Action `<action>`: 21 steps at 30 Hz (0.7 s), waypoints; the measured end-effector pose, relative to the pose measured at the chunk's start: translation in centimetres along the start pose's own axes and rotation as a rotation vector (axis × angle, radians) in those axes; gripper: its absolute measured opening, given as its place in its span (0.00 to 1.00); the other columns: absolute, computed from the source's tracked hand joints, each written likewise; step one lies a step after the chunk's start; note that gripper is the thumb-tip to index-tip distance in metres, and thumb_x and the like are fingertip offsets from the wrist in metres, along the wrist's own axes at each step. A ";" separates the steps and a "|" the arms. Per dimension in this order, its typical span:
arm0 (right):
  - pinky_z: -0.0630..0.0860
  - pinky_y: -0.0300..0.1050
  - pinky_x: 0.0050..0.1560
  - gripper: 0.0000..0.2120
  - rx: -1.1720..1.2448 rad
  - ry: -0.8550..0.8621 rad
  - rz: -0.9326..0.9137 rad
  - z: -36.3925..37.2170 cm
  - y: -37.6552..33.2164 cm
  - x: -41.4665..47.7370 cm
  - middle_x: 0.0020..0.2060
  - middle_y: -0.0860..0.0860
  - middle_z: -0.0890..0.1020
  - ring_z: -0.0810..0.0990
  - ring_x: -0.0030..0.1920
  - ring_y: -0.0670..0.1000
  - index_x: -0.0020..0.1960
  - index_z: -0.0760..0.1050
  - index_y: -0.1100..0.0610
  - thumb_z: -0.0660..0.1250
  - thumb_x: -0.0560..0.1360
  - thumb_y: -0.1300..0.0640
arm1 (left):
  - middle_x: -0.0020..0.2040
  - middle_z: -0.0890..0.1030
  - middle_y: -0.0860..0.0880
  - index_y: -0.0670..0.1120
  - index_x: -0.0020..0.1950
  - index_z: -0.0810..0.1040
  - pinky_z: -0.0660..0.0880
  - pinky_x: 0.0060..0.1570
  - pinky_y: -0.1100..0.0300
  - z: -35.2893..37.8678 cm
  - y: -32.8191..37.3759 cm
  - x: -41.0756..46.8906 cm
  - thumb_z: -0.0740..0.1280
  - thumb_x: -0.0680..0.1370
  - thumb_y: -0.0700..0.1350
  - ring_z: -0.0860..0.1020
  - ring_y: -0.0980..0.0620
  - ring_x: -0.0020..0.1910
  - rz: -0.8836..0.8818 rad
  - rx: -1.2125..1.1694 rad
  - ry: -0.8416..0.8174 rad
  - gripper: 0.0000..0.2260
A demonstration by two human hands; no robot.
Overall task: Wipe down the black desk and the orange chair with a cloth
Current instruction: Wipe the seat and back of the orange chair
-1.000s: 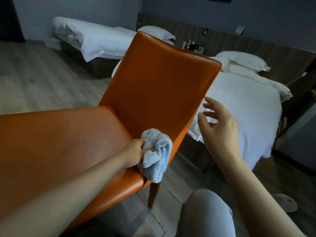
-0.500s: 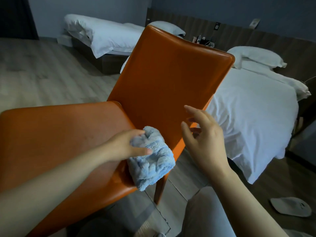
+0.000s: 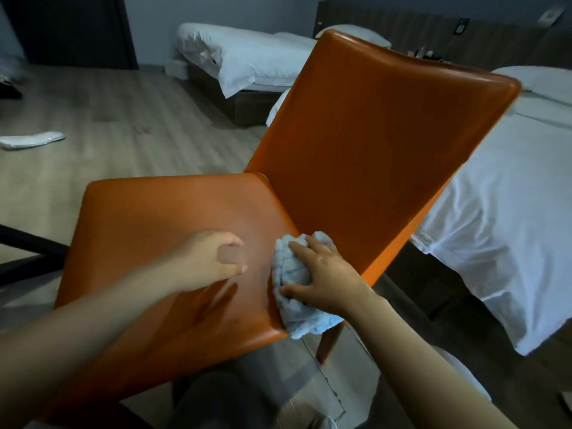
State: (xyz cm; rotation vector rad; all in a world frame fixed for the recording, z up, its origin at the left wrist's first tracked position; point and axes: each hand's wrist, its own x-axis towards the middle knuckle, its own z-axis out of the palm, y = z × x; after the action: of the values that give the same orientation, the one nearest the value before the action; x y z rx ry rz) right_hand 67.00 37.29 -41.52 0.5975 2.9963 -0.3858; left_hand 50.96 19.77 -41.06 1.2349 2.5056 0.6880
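Light-blue cloth (image 3: 305, 322), bunched up, on the seat of the orange chair (image 3: 371, 144), at the near edge just where seat and backrest meet; one end hanging over that edge, beside a brown chair leg (image 3: 328, 345). On top of the cloth, right hand (image 3: 325, 270): fingers spread and bent over the bundle, thumb against its near side, so gripping it and pressing it down on the seat. Just beside, to the left, left hand (image 3: 213, 258) above the middle of the seat, apart from the cloth, fingers loosely curled and holding nothing; a little blurred, with its shadow on the leather below. Seat smooth and shiny, backrest leaning away toward the right. Under the chair and around it, pale wooden floor (image 3: 123, 119), with a flat white thing (image 3: 31, 140) lying well apart at the left. Behind the backrest, close, a bed with white sheet (image 3: 495, 227); farther back a second bed (image 3: 247, 57), also in white. At the bottom, a knee (image 3: 216, 400) in grey trousers.
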 end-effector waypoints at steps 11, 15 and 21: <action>0.73 0.46 0.49 0.26 0.124 0.264 0.047 0.2 -0.1 6.2 0.60 0.55 0.74 0.76 0.56 0.58 0.69 0.67 0.50 0.66 0.71 0.50 | 0.66 0.76 0.51 0.49 0.66 0.76 0.73 0.60 0.56 -0.6 -4.2 0.0 0.73 0.71 0.57 0.76 0.53 0.61 -0.117 -0.020 0.034 0.25; 0.74 0.50 0.56 0.25 0.150 0.438 0.049 -0.6 0.0 11.9 0.66 0.56 0.69 0.71 0.62 0.59 0.70 0.65 0.52 0.63 0.73 0.52 | 0.67 0.74 0.51 0.49 0.68 0.74 0.69 0.56 0.63 -1.4 -5.5 0.7 0.71 0.73 0.57 0.74 0.54 0.62 -0.161 -0.014 0.055 0.25; 0.51 0.54 0.75 0.31 0.191 0.400 0.078 2.1 -1.3 20.4 0.75 0.59 0.58 0.51 0.76 0.58 0.76 0.53 0.57 0.59 0.78 0.48 | 0.66 0.72 0.51 0.50 0.71 0.70 0.69 0.57 0.61 -2.7 -8.3 1.4 0.67 0.76 0.56 0.71 0.53 0.62 -0.254 0.082 0.087 0.24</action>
State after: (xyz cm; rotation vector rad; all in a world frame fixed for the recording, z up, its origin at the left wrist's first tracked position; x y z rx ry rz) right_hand 47.71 43.14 -45.45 0.9031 3.3203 -0.6197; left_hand 43.42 15.75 -43.14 0.9048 2.7226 0.5919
